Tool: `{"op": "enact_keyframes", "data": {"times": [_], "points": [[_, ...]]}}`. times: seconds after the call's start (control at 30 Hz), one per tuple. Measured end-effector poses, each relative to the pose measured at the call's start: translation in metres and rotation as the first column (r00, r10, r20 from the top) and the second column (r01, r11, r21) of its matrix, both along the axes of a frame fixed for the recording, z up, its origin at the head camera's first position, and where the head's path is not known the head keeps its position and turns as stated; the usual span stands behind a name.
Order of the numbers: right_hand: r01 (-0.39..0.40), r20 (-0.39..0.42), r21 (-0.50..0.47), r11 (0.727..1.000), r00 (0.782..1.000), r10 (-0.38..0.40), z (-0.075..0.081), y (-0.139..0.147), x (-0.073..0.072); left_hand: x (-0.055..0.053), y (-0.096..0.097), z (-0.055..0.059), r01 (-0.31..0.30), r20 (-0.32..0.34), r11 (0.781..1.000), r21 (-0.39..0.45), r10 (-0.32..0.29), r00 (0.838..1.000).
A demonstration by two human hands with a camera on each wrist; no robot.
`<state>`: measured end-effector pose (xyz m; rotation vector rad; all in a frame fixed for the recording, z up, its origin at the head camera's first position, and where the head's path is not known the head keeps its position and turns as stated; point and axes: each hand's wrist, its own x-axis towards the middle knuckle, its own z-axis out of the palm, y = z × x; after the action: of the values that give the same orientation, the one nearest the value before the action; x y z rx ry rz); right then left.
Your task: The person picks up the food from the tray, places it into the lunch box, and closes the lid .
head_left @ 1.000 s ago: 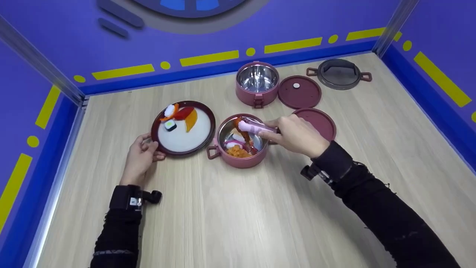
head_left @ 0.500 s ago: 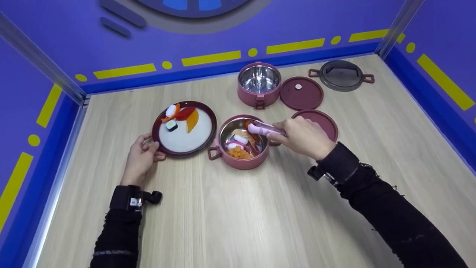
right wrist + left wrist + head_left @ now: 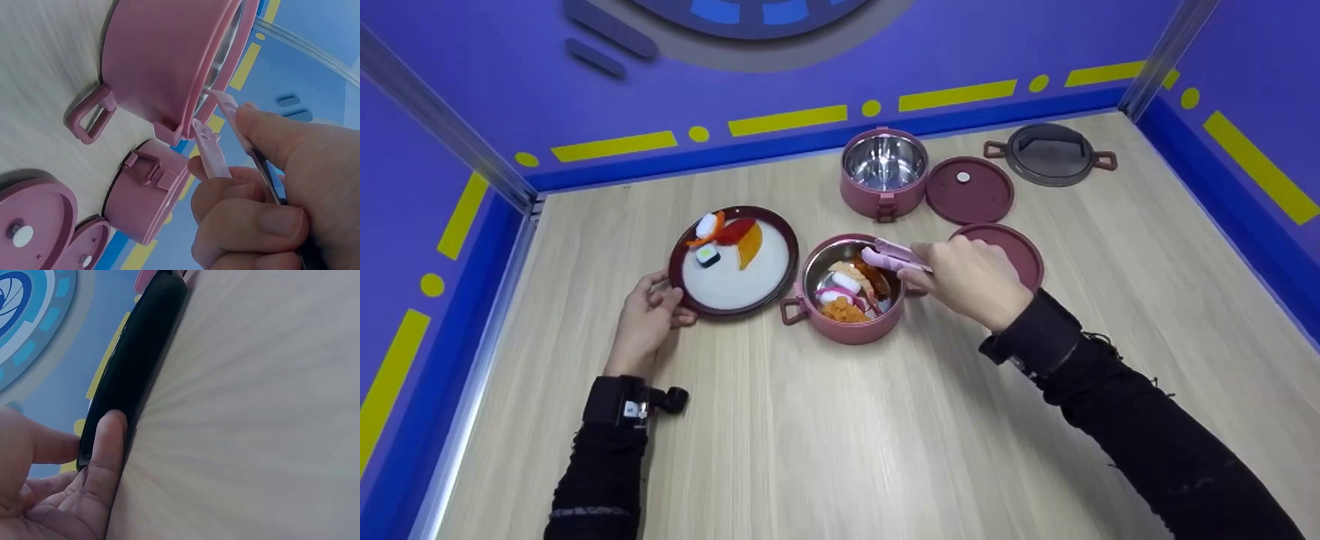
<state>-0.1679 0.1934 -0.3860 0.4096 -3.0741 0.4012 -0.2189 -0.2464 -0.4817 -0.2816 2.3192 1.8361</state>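
Observation:
My left hand (image 3: 643, 322) holds the near left rim of a dark-red-rimmed plate (image 3: 735, 289); in the left wrist view, thumb and fingers (image 3: 107, 444) pinch its edge. Sushi-like and other toy food pieces (image 3: 739, 232) sit on the plate's far side. My right hand (image 3: 967, 277) grips pink tongs (image 3: 889, 259) over the right side of a pink pot (image 3: 851, 330). The tong tips stand apart in both the head and right wrist views. A glossy brown food piece (image 3: 871, 276) lies in the pot below them, beside a shrimp-like piece, white pieces and an orange crumbly piece (image 3: 844, 310).
Behind the pot stands a second pink pot (image 3: 883, 193) with a bare steel inside. To its right lie a dark red lid (image 3: 971, 195), another lid (image 3: 1011, 244) partly behind my right hand, and a grey handled lid (image 3: 1050, 157). Blue panels (image 3: 780, 75) border the table.
The tongs have moved slightly right and their tips have spread. The brown piece they held has dropped into the pot's right side. My left hand has stayed at the plate.

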Motion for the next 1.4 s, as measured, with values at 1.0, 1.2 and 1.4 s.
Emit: {"op": "enact_keyframes", "data": {"times": [1.0, 1.2, 1.4], "points": [[-0.038, 0.018, -0.041, 0.998, 0.999, 0.039, -0.01, -0.006, -0.005, -0.001, -0.001, 0.0, -0.013, 0.025, 1.0, -0.014, 0.014, 1.0], [-0.04, 0.048, -0.07, 0.997, 0.998, 0.043, -0.008, -0.01, -0.009, 0.0, 0.001, 0.001, -0.029, 0.018, 0.999, -0.02, 0.03, 0.999], [-0.066, 0.029, -0.085, 0.994, 0.997, 0.068, 0.001, -0.021, -0.019, -0.001, 0.002, 0.002, -0.037, 0.012, 0.999, -0.031, 0.037, 0.999]]}}
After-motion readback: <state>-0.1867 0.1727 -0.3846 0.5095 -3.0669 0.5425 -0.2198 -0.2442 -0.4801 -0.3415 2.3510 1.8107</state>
